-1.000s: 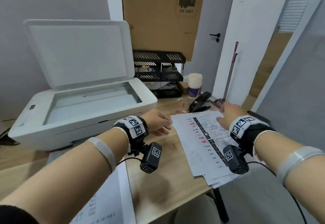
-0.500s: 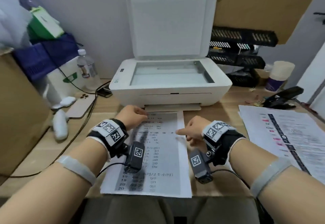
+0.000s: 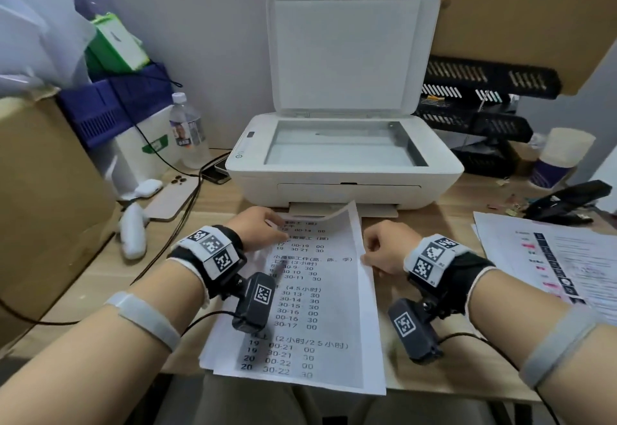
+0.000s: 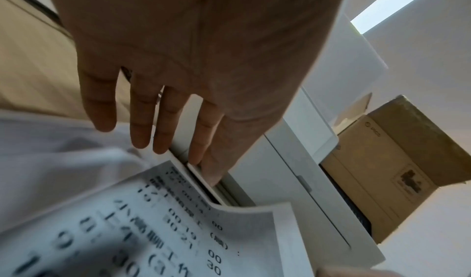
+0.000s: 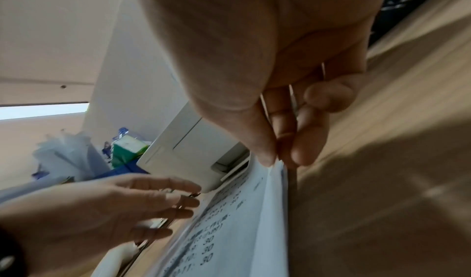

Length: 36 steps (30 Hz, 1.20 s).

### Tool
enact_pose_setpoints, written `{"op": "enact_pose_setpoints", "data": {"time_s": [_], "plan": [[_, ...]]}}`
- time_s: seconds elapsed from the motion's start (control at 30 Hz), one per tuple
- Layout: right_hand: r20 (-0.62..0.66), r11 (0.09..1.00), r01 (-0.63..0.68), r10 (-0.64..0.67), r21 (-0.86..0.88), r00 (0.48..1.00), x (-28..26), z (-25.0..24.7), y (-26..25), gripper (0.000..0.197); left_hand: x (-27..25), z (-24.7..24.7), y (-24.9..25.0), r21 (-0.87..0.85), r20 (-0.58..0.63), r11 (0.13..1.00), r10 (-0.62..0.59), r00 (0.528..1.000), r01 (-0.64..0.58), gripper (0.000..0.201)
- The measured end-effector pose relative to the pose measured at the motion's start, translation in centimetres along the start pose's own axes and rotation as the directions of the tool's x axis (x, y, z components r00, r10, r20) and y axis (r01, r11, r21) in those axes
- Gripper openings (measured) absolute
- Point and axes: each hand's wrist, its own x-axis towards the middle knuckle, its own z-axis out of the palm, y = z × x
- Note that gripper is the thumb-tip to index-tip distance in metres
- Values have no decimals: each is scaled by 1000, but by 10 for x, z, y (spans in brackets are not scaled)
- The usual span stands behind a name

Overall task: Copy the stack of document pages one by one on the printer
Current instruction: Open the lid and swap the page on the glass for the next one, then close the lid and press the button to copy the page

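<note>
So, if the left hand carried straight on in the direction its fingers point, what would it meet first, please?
Most likely the printer's output tray, just beyond the top edge of the printed sheet. The left hand has its fingers straight and aimed at the printer front, though depth is hard to judge.

one printer (image 3: 344, 171) — two paper stacks (image 3: 310, 304)

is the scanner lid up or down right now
Up. The lid stands raised behind the printer, and the scanner glass lies bare, with no page on it.
</note>
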Motion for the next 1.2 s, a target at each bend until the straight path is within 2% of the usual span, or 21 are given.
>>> {"op": "enact_pose_setpoints", "data": {"time_s": [0.13,0.27,0.37,0.47,0.5,0.57,0.63,0.7,0.77,0.87,1.0,1.07,1.13,1.2], "plan": [[-53,987,151,-154,-55,987,-14,-18,-4,17,-8,-7,24,-25,-16,988,154,988,-154,65],[-130,951,240,-267,-194,955,-24,-42,-9,17,-21,-24,61,31,-99,936,351,931,-350,79],[-189,934,281,-324,-222,927,-29,-64,-16,23,-21,-43,84,147,-199,890,453,869,-431,64],[-271,933,281,-336,-225,902,-33,-93,-22,9,-14,-69,102,166,-239,862,506,829,-478,26],[-316,936,276,-335,-217,888,-33,-104,-23,6,-12,-78,107,162,-247,862,507,826,-480,23],[-373,943,264,-323,-202,869,-33,-127,-24,8,-8,-96,115,85,-279,871,487,828,-484,17],[-340,957,209,-268,-199,902,-35,-151,-22,19,-8,-115,122,-56,-339,862,459,821,-505,12],[-296,975,116,-169,-189,940,-34,-173,-15,22,-7,-135,127,-165,-407,831,433,804,-531,13],[-343,979,12,-82,-202,936,-29,-194,-8,21,-4,-153,130,-236,-466,789,420,778,-567,15],[-523,986,-50,-42,-160,851,-23,-223,-3,23,3,-172,130,-296,-546,707,427,721,-643,17],[-696,992,102,-127,-77,707,-18,-237,-4,38,9,-175,124,-303,-606,607,472,640,-734,23],[-718,986,152,-157,-72,678,-8,-229,-1,40,14,-169,115,-260,-596,620,500,629,-740,18],[-683,985,125,-173,-120,709,9,-212,5,40,23,-160,101,-186,-548,695,513,661,-694,5],[-634,981,76,-173,-177,754,28,-191,14,40,36,-150,86,-49,-513,807,485,708,-588,12]]}}
